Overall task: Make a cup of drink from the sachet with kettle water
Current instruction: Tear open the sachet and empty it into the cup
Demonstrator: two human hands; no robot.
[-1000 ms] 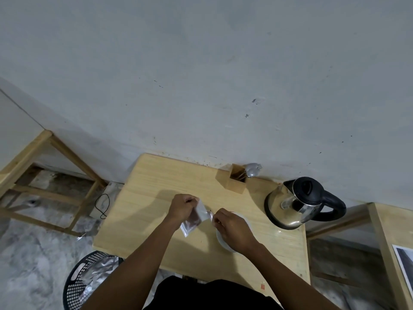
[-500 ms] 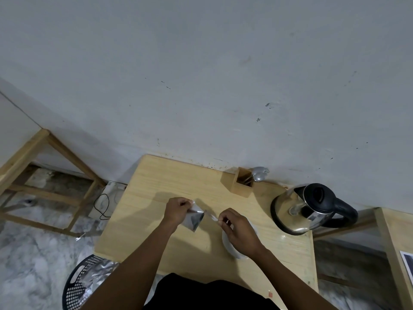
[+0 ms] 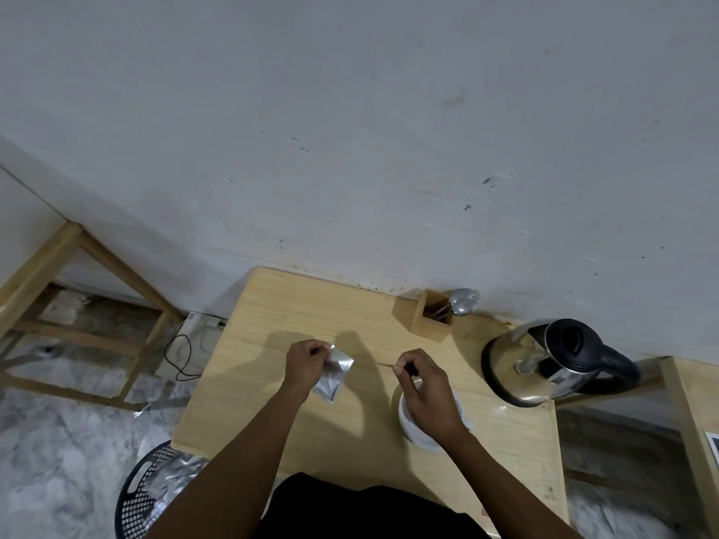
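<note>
At the near left, a black basket on the floor holds crumpled silver foil. On the wooden table, the right hand pinches a thin torn strip above the white cup; its inside is hidden. The left hand grips the silver sachet by its top. Farther right stands the kettle, lid closed. At the wall, a wooden holder contains metal sporks

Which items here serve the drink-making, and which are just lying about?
In use: silver foil sachet in left hand; torn strip in right hand; white round cup; steel kettle.
Idle: wooden cutlery holder; black mesh basket.
</note>
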